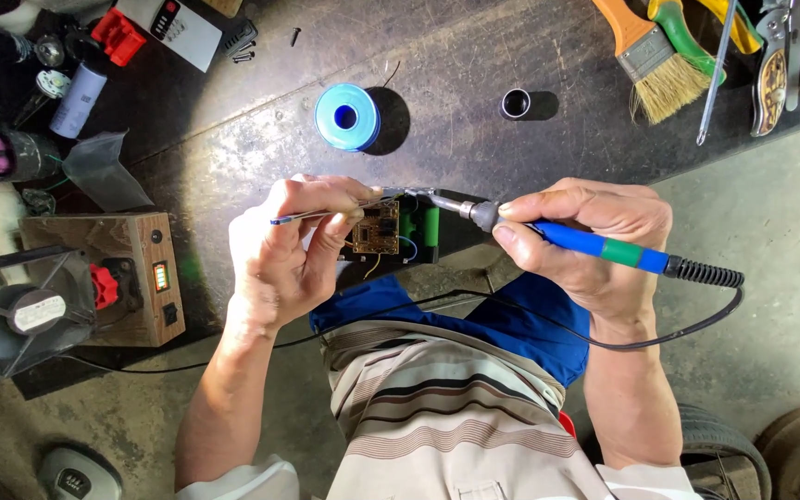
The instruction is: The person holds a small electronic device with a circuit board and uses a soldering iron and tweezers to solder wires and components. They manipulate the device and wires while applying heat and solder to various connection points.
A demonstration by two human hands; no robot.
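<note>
Blue-handled soldering iron (594, 243) with green band, held level, metal tip pointing left at top edge of small brown circuit board (377, 229); board upright against green-black block; thin tweezers (326, 215) lie horizontal, tips meeting iron tip above board

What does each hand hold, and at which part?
The right hand holds the soldering iron by its blue handle, near the front. The left hand pinches thin tweezers around their middle.

Right hand (594, 245) gripping blue-handled soldering iron (604, 246), tip near top edge of small brown circuit board (378, 229). Left hand (284, 250) pinching tweezers (326, 214) beside same board. Blue solder spool (346, 117) and paintbrush (655, 56) lying further back on dark surface (474, 139).
</note>
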